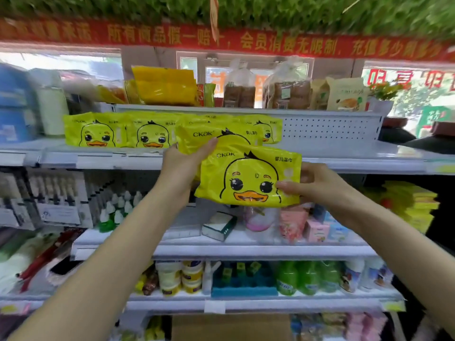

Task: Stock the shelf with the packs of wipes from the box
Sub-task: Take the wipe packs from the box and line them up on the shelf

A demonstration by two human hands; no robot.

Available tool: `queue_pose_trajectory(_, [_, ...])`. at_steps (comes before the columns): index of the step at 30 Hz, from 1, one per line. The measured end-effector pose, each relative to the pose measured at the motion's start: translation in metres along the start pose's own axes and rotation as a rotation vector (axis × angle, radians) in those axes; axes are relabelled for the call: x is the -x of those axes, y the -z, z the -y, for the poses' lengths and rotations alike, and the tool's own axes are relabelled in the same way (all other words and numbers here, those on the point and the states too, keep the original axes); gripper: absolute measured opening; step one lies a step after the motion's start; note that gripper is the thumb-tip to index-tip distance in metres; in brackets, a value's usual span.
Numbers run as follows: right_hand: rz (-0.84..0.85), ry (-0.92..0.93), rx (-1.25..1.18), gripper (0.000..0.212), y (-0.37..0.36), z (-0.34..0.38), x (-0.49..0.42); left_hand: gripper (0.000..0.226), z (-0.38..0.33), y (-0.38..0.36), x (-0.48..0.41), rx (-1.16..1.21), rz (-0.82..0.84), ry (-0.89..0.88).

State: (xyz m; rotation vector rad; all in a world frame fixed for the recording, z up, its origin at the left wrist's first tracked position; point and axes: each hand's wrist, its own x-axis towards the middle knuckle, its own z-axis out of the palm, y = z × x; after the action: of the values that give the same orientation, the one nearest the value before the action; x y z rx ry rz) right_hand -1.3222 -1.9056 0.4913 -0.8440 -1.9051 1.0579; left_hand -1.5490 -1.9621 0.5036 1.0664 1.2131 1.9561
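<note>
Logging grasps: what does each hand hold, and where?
Right hand pinches front pack, right edge; left hand grips rear pack, left end.

Red banner (pixel 221 38) with yellow lettering overhead; bagged bread loaves (pixel 286 92) beside yellow packets (pixel 165 86) up top, pink cartons (pixel 316 230) mid-level, green bottles (pixel 305 278) and white tubs (pixel 182 276) lower down.

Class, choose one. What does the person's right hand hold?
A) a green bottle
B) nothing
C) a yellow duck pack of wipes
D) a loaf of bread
C: the right hand pinches the front pack of wipes at its right edge, thumb on its face.
</note>
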Motion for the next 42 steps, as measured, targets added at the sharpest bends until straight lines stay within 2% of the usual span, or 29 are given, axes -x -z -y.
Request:
queue_pose_trajectory(7, [-0.127, 0.028, 0.056, 0.021, 0.062, -0.004, -0.070, 0.113, -0.001, -0.033, -0.077, 0.006, -0.080, 0.015])
queue_pose_trajectory(10, [-0.209, 0.039, 0.055, 0.019, 0.088, -0.012, -0.104, 0.078, -0.002, -0.038, -0.110, 0.030, -0.124, -0.002])
queue_pose_trajectory(19, [-0.316, -0.055, 0.067, 0.025, 0.121, -0.066, -0.219, 0.073, 0.010, -0.040, -0.159, -0.090, -0.190, 0.007])
queue_pose_trajectory(24, [-0.302, -0.104, 0.129, 0.026, 0.126, -0.086, -0.274, 0.043, 0.019, -0.036, -0.168, -0.087, -0.200, -0.001])
queue_pose_trajectory(25, [-0.283, -0.120, 0.157, 0.026, 0.124, -0.088, -0.283, 0.050, 0.020, -0.034, -0.168, -0.091, -0.213, 0.006])
queue_pose_trajectory(28, [-0.239, -0.157, 0.228, 0.027, 0.115, -0.090, -0.304, 0.094, 0.023, -0.028, -0.172, -0.120, -0.227, 0.029])
queue_pose_trajectory(31, [-0.258, -0.142, 0.338, 0.035, 0.108, -0.086, -0.319, 0.102, 0.030, -0.021, -0.176, -0.144, -0.241, 0.025])
queue_pose_trajectory(34, [-0.274, -0.133, 0.503, 0.057, 0.103, -0.082, -0.326, 0.122, 0.034, -0.018, -0.175, -0.182, -0.234, 0.018])
queue_pose_trajectory(38, [-0.280, -0.126, 0.521, 0.053, 0.095, -0.085, -0.329, 0.155, 0.035, -0.014, -0.169, -0.152, -0.213, 0.052])
queue_pose_trajectory(40, [-0.286, -0.132, 0.513, 0.053, 0.093, -0.087, -0.329, 0.154, 0.034, -0.013, -0.165, -0.125, -0.193, 0.067])
queue_pose_trajectory(42, [-0.303, -0.136, 0.447, 0.057, 0.095, -0.084, -0.327, 0.125, 0.032, -0.016, -0.162, -0.116, -0.167, 0.059])
